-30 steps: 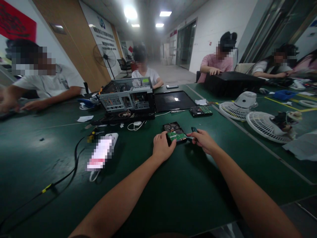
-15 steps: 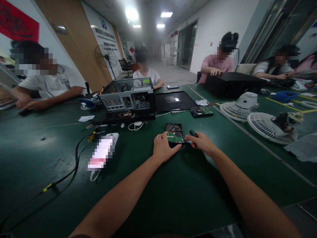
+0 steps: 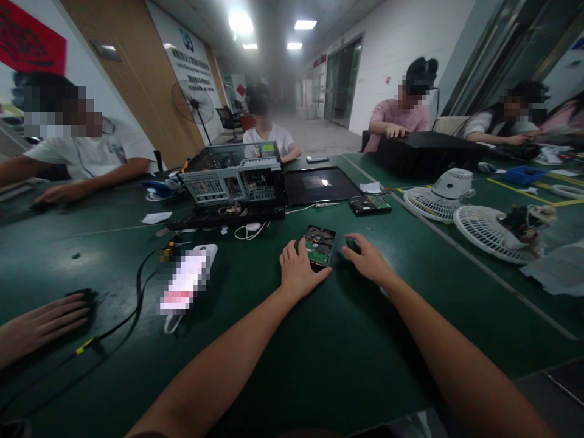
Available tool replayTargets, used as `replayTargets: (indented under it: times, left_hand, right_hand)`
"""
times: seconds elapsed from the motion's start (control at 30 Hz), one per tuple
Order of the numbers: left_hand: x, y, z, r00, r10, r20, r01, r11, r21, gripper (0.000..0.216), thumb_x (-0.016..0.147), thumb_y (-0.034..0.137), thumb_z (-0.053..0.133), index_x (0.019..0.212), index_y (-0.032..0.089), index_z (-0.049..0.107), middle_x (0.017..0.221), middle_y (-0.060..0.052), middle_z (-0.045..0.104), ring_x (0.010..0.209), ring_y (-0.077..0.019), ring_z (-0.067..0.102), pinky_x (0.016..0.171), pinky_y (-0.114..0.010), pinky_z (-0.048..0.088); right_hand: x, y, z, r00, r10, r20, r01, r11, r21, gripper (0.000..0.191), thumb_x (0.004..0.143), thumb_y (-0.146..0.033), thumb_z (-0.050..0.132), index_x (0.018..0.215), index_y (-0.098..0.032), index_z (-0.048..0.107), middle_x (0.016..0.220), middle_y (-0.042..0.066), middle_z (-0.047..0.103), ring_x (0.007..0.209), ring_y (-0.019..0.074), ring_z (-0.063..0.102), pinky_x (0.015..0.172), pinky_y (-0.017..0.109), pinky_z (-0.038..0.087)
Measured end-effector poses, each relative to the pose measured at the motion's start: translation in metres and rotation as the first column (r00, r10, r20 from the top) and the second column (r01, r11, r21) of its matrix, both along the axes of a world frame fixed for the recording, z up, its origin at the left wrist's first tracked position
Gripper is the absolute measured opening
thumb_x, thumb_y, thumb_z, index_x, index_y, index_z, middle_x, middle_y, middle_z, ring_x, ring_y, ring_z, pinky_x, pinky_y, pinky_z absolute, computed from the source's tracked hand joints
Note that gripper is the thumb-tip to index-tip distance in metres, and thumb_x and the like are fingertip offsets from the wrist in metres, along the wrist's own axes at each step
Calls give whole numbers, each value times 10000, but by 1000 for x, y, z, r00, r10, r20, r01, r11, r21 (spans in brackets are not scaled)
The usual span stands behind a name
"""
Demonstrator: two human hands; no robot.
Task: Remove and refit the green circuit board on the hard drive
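A hard drive (image 3: 320, 244) lies slightly turned on the table, its green circuit board facing up. My left hand (image 3: 298, 267) grips it, with fingers along its left side and the thumb at its near right corner. Just right of the drive, and apart from it, my right hand (image 3: 367, 258) holds a screwdriver (image 3: 353, 244) with a dark green handle. Its fingers are loosely curled around the handle; the shaft is hard to make out.
An opened computer case (image 3: 232, 182) stands ahead, beside a black panel (image 3: 322, 185). A second drive (image 3: 370, 204) lies beyond my right hand. White fan parts (image 3: 488, 234) are at right, a phone (image 3: 187, 283) and black cable at left. Another person's hand (image 3: 50, 316) rests at far left.
The hard drive has turned a little clockwise under my left hand. My right hand has drawn back from its edge, fingers loosened. Another person's hand has come in at the left.
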State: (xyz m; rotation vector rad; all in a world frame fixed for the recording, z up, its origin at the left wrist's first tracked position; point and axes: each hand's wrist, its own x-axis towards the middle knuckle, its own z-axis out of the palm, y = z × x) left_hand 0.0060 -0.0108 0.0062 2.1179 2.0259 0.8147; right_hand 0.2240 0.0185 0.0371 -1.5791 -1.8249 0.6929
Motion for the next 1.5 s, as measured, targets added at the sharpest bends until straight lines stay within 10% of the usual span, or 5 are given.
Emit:
replayTargets:
  times: [0.3,0.9,1.5]
  left_hand:
    - [-1,-2,8,1000,-13,6,13,1000,-16,984,732,638,715,1514,198,312,1416,-182,398,1327,-401,416,1106,-534,353]
    - [-5,-1,11,992,-111,60,111,994,-7,914,736,488,733,1508,229,317,1462,-152,342,1360,-385,419,1143,-508,364]
    - [-5,-1,8,992,-115,45,115,993,6,897,746,486,727,1502,218,326,1452,-156,349,1363,-383,409,1143,-510,356]
  right_hand:
    - [53,36,-20,762,-416,495,321,908,269,329,983,-298,438,1258,-178,572,1262,164,627,1033,293,650,829,368,469]
    - [77,89,-13,711,-204,673,146,979,143,352,1014,-401,451,1266,-259,652,1252,116,600,1025,243,639,843,328,463]
    - [63,58,-20,674,-290,679,274,952,134,346,1010,-376,437,1222,-167,614,1251,174,591,1052,282,662,864,375,485]
